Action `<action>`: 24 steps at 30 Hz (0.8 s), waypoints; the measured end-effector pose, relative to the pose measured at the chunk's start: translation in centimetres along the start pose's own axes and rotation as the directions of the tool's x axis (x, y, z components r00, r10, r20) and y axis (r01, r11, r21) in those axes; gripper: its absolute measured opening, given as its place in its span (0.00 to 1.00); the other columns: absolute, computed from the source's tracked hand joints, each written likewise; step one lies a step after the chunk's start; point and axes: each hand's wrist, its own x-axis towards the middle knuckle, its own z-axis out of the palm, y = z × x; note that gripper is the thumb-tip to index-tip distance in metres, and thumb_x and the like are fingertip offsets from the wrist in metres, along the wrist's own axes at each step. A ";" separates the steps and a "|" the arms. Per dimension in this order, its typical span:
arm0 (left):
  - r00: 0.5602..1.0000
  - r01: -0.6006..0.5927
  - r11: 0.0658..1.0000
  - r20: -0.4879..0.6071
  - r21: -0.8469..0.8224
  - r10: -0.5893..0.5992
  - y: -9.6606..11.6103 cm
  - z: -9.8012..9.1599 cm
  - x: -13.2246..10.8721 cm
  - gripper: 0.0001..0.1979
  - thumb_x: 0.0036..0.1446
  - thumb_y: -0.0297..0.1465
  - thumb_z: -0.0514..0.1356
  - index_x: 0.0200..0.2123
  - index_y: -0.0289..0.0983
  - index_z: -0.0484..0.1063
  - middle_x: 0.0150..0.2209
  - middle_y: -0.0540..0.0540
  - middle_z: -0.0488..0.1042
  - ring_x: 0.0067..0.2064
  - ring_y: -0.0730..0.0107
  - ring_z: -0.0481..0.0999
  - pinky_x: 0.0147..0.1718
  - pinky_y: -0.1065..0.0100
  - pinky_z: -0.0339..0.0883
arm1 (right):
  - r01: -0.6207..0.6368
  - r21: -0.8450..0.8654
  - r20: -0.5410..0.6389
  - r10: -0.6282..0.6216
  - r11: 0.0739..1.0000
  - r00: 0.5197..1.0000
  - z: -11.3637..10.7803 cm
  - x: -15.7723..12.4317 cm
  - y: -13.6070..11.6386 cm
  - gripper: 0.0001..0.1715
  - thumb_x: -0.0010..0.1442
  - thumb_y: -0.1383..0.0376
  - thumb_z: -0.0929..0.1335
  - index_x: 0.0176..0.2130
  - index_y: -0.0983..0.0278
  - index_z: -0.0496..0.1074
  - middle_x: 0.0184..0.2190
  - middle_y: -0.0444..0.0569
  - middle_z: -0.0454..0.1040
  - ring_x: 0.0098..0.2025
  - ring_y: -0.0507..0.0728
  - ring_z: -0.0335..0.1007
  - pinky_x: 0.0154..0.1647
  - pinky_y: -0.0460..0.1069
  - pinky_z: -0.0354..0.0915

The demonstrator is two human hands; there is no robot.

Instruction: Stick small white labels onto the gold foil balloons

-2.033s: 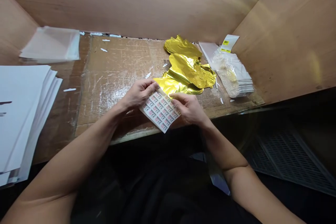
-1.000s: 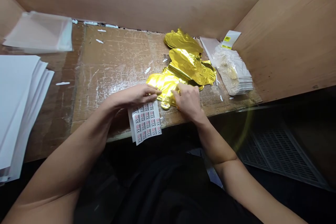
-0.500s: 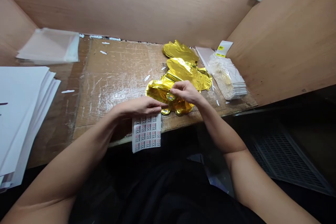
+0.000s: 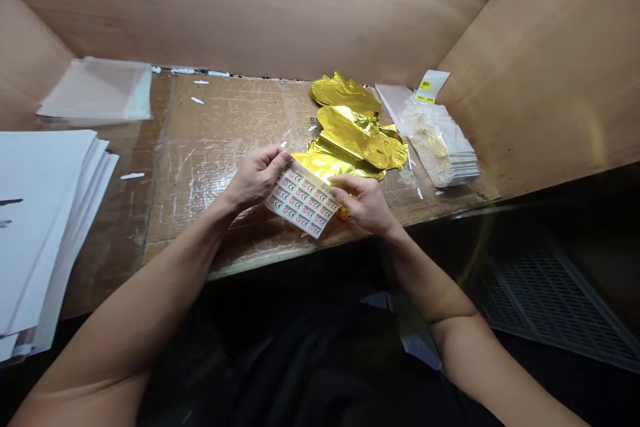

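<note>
A sheet of small printed CE stickers (image 4: 303,203) is held tilted above the front edge of the bench. My left hand (image 4: 257,177) pinches its upper left corner between thumb and fingers. At the sheet's right corner, my right hand (image 4: 364,202) has thumb and fingertips closed on the edge. Just behind the sheet lie gold foil balloons (image 4: 350,137), flat and overlapping, partly covered by the sheet and my right hand. Farther back is another flat stack of gold foil balloons (image 4: 343,95).
Cardboard (image 4: 215,127) covers the bench, with white paper scraps on it. White sheets (image 4: 40,213) are stacked at the left, clear plastic bags (image 4: 100,90) behind them. A bundle of white packets (image 4: 447,150) lies at the right. Wooden panels (image 4: 250,7) enclose the back and sides.
My left hand has raised the sticker sheet from the bench edge and turned it. My right hand has left the balloon and come to the sheet's right corner.
</note>
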 end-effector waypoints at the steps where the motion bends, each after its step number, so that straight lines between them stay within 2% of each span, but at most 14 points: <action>1: 1.000 0.012 1.000 -0.004 -0.012 -0.012 0.0 0.1 0.0 0.19 0.68 0.46 0.62 0.32 0.36 0.70 0.24 0.52 0.67 0.23 0.76 0.66 0.21 0.75 0.63 | 0.038 0.001 -0.034 -0.038 0.999 0.999 1.5 -0.9 -0.2 0.13 0.71 0.60 0.71 0.50 0.63 0.81 0.42 0.51 0.85 0.41 0.58 0.82 0.45 0.53 0.75; 4: 0.998 0.066 0.997 -0.004 -0.041 -0.066 0.0 0.2 -0.1 0.20 0.67 0.46 0.63 0.31 0.36 0.69 0.23 0.52 0.68 0.23 0.75 0.67 0.21 0.75 0.64 | 0.184 -0.157 -0.160 -0.209 0.970 0.965 3.5 -2.0 0.2 0.11 0.73 0.64 0.68 0.49 0.61 0.82 0.44 0.52 0.84 0.45 0.59 0.81 0.50 0.55 0.76; 8: 0.994 0.107 0.993 0.007 -0.044 -0.107 0.0 0.5 -0.1 0.21 0.66 0.47 0.63 0.30 0.36 0.68 0.23 0.52 0.68 0.22 0.76 0.67 0.19 0.75 0.62 | 0.352 -0.312 -0.070 -0.391 0.882 0.918 3.4 -2.3 1.3 0.14 0.74 0.67 0.66 0.52 0.60 0.80 0.44 0.55 0.82 0.46 0.60 0.79 0.49 0.56 0.75; 10: 0.994 0.111 0.994 0.015 -0.019 -0.110 0.0 0.4 -0.1 0.21 0.66 0.47 0.63 0.29 0.36 0.68 0.22 0.52 0.68 0.22 0.76 0.66 0.19 0.75 0.61 | 0.383 -0.348 -0.041 -0.422 0.856 0.906 3.4 -2.5 1.1 0.11 0.72 0.66 0.67 0.48 0.58 0.80 0.43 0.54 0.80 0.46 0.61 0.77 0.50 0.58 0.74; 11: 0.993 0.113 0.994 0.021 -0.006 -0.113 -0.1 0.3 -0.1 0.22 0.66 0.47 0.62 0.29 0.37 0.67 0.22 0.52 0.67 0.22 0.76 0.65 0.19 0.75 0.60 | 0.374 -0.339 -0.068 -0.419 0.863 0.905 3.5 -2.6 0.8 0.09 0.71 0.66 0.68 0.46 0.58 0.80 0.41 0.54 0.80 0.45 0.62 0.77 0.50 0.59 0.73; 13: 0.992 0.114 0.993 0.053 0.038 -0.116 -0.2 -0.2 0.0 0.22 0.67 0.48 0.61 0.29 0.37 0.68 0.22 0.52 0.67 0.22 0.75 0.65 0.19 0.74 0.60 | 0.288 -0.244 -0.226 -0.343 0.926 0.912 3.4 -2.5 0.0 0.06 0.71 0.63 0.69 0.42 0.59 0.78 0.39 0.52 0.78 0.43 0.62 0.75 0.49 0.60 0.72; 15: 0.985 0.077 0.987 0.145 0.143 -0.098 -0.3 -0.7 0.0 0.21 0.68 0.48 0.59 0.33 0.36 0.73 0.24 0.51 0.71 0.24 0.73 0.69 0.22 0.73 0.63 | 0.141 -0.074 -0.358 -0.158 0.987 0.920 3.1 -1.8 -0.6 0.08 0.72 0.61 0.68 0.40 0.60 0.76 0.37 0.51 0.77 0.41 0.59 0.74 0.46 0.57 0.72; 16: 0.976 0.026 0.976 0.205 0.217 -0.072 -0.4 -0.9 0.1 0.21 0.69 0.47 0.58 0.37 0.35 0.76 0.27 0.48 0.75 0.27 0.71 0.73 0.26 0.72 0.67 | 0.063 -0.001 -0.346 -0.059 0.998 0.936 2.9 -1.3 -0.7 0.09 0.71 0.61 0.68 0.40 0.61 0.75 0.36 0.50 0.77 0.39 0.58 0.74 0.43 0.55 0.71; 17: 0.961 -0.046 0.955 0.272 0.292 -0.037 -0.5 -1.1 0.1 0.20 0.70 0.46 0.58 0.41 0.35 0.79 0.32 0.46 0.79 0.32 0.68 0.77 0.31 0.70 0.70 | -0.010 0.041 -0.276 0.021 0.999 0.961 2.7 -0.7 -0.6 0.09 0.71 0.60 0.68 0.39 0.62 0.75 0.35 0.48 0.78 0.37 0.56 0.73 0.42 0.53 0.70; 19: 0.911 -0.209 0.892 0.411 0.402 0.028 -1.1 -1.2 0.2 0.21 0.71 0.45 0.57 0.51 0.37 0.82 0.44 0.42 0.84 0.43 0.62 0.81 0.42 0.67 0.74 | -0.115 0.028 -0.054 0.116 0.993 0.992 2.7 0.6 -0.3 0.10 0.68 0.61 0.70 0.35 0.63 0.75 0.32 0.47 0.78 0.34 0.54 0.72 0.39 0.50 0.67; 21: 0.856 -0.325 0.833 0.514 0.447 0.058 -1.8 -1.1 0.3 0.22 0.72 0.43 0.55 0.57 0.40 0.81 0.53 0.41 0.83 0.50 0.59 0.82 0.49 0.64 0.74 | -0.170 -0.094 0.092 0.178 0.981 0.980 3.1 1.4 0.1 0.11 0.68 0.63 0.70 0.33 0.63 0.75 0.32 0.46 0.79 0.33 0.54 0.72 0.39 0.49 0.65; 23: 0.826 -0.369 0.799 0.562 0.475 0.047 -2.5 -0.9 0.4 0.22 0.73 0.43 0.54 0.60 0.42 0.80 0.57 0.41 0.82 0.53 0.59 0.82 0.52 0.64 0.74 | -0.192 -0.315 0.098 0.234 0.929 0.967 3.6 1.6 0.2 0.12 0.69 0.61 0.70 0.34 0.63 0.76 0.33 0.48 0.81 0.35 0.55 0.73 0.40 0.50 0.63; 24: 0.825 -0.375 0.786 0.564 0.491 0.041 -2.7 -0.9 0.4 0.23 0.74 0.43 0.53 0.61 0.42 0.80 0.58 0.42 0.82 0.54 0.59 0.82 0.54 0.63 0.74 | -0.202 -0.441 0.075 0.261 0.874 0.963 3.7 1.5 0.1 0.12 0.70 0.58 0.71 0.36 0.63 0.77 0.34 0.50 0.81 0.36 0.57 0.73 0.41 0.51 0.62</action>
